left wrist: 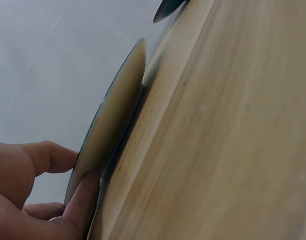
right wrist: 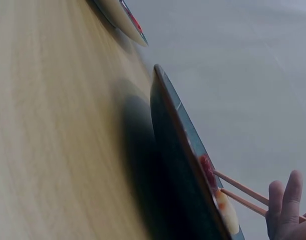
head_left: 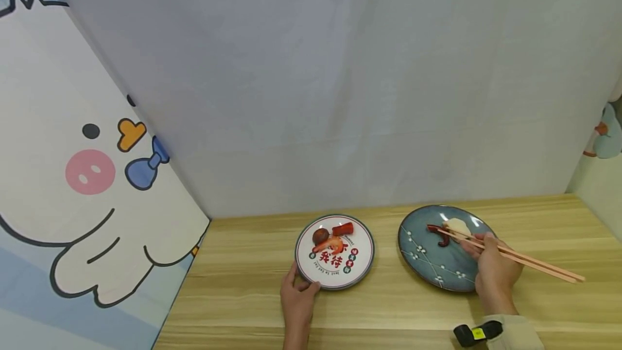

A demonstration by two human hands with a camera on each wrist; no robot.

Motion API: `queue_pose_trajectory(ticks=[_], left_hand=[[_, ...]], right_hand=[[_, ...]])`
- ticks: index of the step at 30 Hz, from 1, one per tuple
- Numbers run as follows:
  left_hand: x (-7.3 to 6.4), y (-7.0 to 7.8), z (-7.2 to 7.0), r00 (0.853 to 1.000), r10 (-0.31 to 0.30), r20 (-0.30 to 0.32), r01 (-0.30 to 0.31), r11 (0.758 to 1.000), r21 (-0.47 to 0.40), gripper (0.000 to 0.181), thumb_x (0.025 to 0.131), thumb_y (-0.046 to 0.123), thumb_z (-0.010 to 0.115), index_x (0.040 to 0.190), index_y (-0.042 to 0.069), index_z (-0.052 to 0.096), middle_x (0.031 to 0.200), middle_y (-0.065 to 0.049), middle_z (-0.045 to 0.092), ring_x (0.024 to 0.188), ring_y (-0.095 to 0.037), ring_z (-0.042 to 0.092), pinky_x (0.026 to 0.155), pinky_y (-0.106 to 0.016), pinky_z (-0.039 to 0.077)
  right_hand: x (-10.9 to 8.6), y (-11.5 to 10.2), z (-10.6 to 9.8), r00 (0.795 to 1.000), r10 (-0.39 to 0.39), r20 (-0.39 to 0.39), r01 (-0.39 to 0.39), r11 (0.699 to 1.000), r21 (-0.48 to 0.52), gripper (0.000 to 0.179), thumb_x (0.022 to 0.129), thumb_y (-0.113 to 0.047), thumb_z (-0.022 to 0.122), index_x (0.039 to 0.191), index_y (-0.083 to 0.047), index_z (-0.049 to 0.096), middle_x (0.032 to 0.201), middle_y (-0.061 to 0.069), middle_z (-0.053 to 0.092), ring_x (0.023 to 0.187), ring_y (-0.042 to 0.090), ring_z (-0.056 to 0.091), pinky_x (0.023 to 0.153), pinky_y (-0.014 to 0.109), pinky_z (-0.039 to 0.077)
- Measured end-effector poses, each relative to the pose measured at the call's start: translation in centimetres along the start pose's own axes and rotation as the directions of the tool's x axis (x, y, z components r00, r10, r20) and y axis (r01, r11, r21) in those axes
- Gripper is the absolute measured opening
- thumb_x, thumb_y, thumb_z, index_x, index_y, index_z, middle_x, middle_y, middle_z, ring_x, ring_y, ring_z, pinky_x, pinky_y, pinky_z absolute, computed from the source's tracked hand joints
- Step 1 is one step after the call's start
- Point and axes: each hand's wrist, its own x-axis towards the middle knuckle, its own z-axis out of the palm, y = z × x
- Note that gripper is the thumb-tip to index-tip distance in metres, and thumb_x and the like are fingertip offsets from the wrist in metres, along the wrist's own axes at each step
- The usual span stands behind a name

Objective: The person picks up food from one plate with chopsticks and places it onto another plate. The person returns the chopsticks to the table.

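My left hand (head_left: 297, 302) holds the near left rim of a white plate (head_left: 311, 274) with red lettering; in the left wrist view, fingers touch its edge and outer side. A shrimp (head_left: 329, 245), a round brown piece (head_left: 320, 236) and a red chunk (head_left: 343, 229) lie on that plate. Held in my right hand (head_left: 495, 271), a pair of wooden chopsticks (head_left: 539, 264) reaches over a blue plate (head_left: 423, 263) with white blossoms. The chopstick tips are at a dark red, curled tentacle-like piece (head_left: 443, 239), beside a pale whitish piece (head_left: 458, 226).
Both plates are on a wood-grain table (head_left: 233, 285). A pale curtain-like backdrop (head_left: 340, 96) stands behind it, and a panel with a cartoon bird (head_left: 48, 112) borders the left side. A black strap (head_left: 478, 332) is around my right wrist.
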Motion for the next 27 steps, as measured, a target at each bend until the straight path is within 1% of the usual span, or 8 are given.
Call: queue_pose_trajectory(ticks=[5,11,15,21,27], left_hand=[[0.0,0.0,0.0,1.000,0.006,0.003,-0.006,1.000,-0.008,0.083,0.078,-0.018,0.075,0.154,-0.008,0.046,0.138,-0.025,0.052,0.090,-0.023,0.062,0.063,-0.020,0.053],[0.0,-0.1,-0.1,1.000,0.020,0.005,-0.020,1.000,-0.018,0.082,0.077,-0.018,0.075,0.153,-0.009,0.046,0.138,-0.026,0.051,0.089,-0.023,0.062,0.063,-0.019,0.053],[0.0,0.0,-0.1,1.000,0.020,0.006,-0.020,1.000,-0.022,0.082,0.077,-0.019,0.074,0.153,-0.010,0.046,0.139,-0.027,0.050,0.089,-0.023,0.062,0.063,-0.020,0.054],[-0.1,0.0,0.0,1.000,0.014,0.002,-0.014,1.000,-0.016,0.083,0.076,-0.019,0.074,0.154,-0.009,0.045,0.141,-0.028,0.050,0.088,-0.022,0.062,0.062,-0.020,0.053],[-0.1,-0.1,-0.1,1.000,0.020,-0.001,-0.020,1.000,-0.014,0.083,0.076,-0.019,0.074,0.154,-0.009,0.046,0.142,-0.028,0.049,0.088,-0.022,0.062,0.062,-0.020,0.053]], right_hand=[[-0.2,-0.3,0.2,1.000,-0.011,0.000,0.011,1.000,0.025,0.038,0.109,-0.011,0.054,0.077,-0.009,0.075,0.066,0.001,0.072,0.058,0.010,0.074,0.058,0.021,0.060],[-0.7,-0.5,0.5,0.999,-0.032,0.020,0.031,0.999,0.041,0.036,0.109,-0.009,0.054,0.079,-0.009,0.075,0.066,0.002,0.073,0.058,0.010,0.074,0.058,0.022,0.060],[-1.0,-0.6,0.9,0.999,-0.026,0.032,0.024,0.998,0.056,0.036,0.108,-0.009,0.055,0.080,-0.008,0.076,0.067,0.003,0.074,0.058,0.011,0.074,0.057,0.022,0.060],[-1.4,-0.6,1.2,0.997,-0.020,0.071,0.016,0.998,0.060,0.036,0.109,-0.008,0.053,0.082,-0.005,0.076,0.068,0.005,0.074,0.059,0.013,0.075,0.058,0.023,0.061],[-1.9,-0.3,1.7,0.995,-0.033,0.094,0.030,0.999,0.040,0.038,0.109,-0.008,0.053,0.079,-0.011,0.076,0.069,0.003,0.074,0.060,0.012,0.075,0.058,0.022,0.061]])
